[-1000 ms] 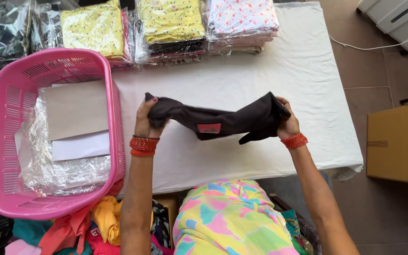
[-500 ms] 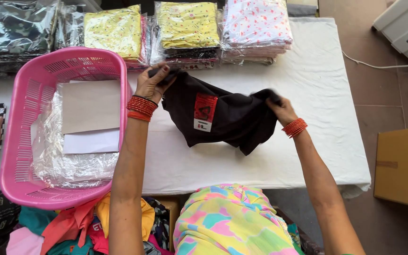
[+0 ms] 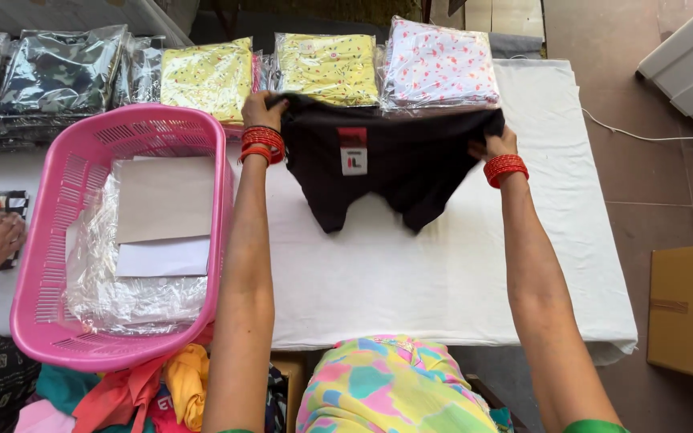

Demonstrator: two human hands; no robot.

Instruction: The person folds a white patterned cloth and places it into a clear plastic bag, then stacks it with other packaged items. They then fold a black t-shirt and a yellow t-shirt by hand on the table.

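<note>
With the left hand [image 3: 262, 108] and right hand [image 3: 497, 144] each pinched shut on a top corner of the black garment [image 3: 387, 164], held spread above the white counter [image 3: 411, 273] just right of the pink basket [image 3: 66, 240], the spreading step looks in hand, calling next for lowering it flat.

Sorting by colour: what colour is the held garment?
Black garment, with a red-and-white tag; head view.
</note>
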